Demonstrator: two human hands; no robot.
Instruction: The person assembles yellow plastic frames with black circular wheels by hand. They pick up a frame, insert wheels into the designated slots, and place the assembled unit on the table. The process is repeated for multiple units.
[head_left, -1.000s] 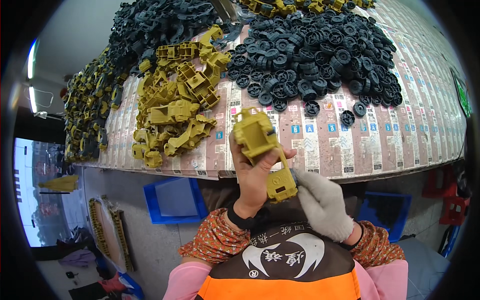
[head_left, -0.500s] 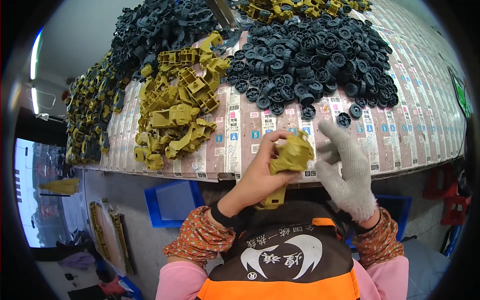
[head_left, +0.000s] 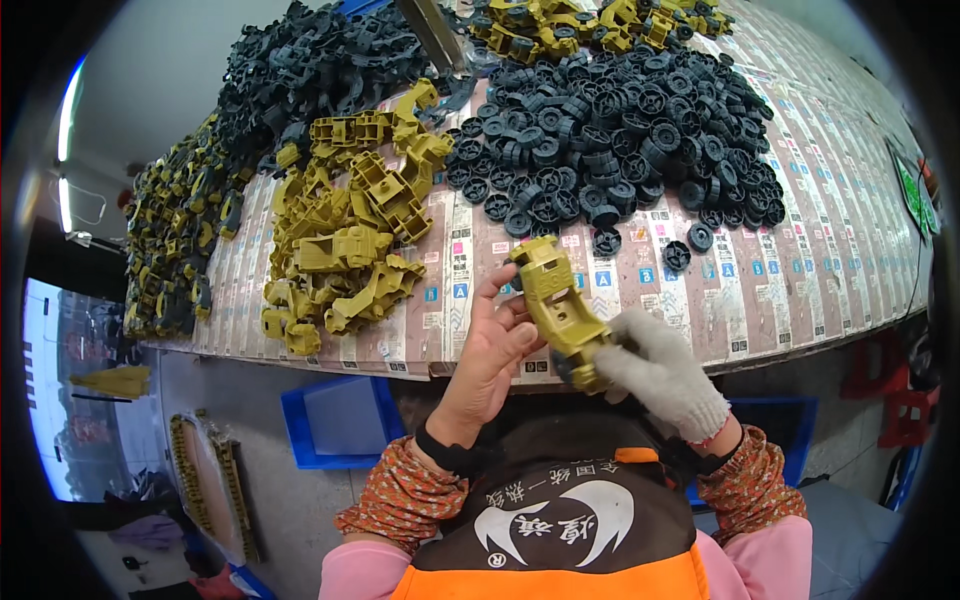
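Note:
A yellow plastic toy car body is held up in front of me, tilted, its hollow open side showing. My right hand, in a white knit glove, is closed round its near end. Along its left side my bare left hand has bent fingers, the tips reaching the edge of the body and partly hidden behind it. Dark wheel-like parts show at the body's left edge, close to my left fingertips. Beyond the hands lies a big heap of black toy wheels, with a few loose wheels at its near edge.
Left of the wheels is a pile of yellow car bodies. Dark plastic parts and yellow-and-black pieces lie farther left. More yellow cars are at the back, by a post. A blue bin stands below the table edge.
The yellow car body has turned to stand lengthwise with its hollow side showing. My gloved right hand has come in from the right and closed on its near end; my left hand's grip has loosened.

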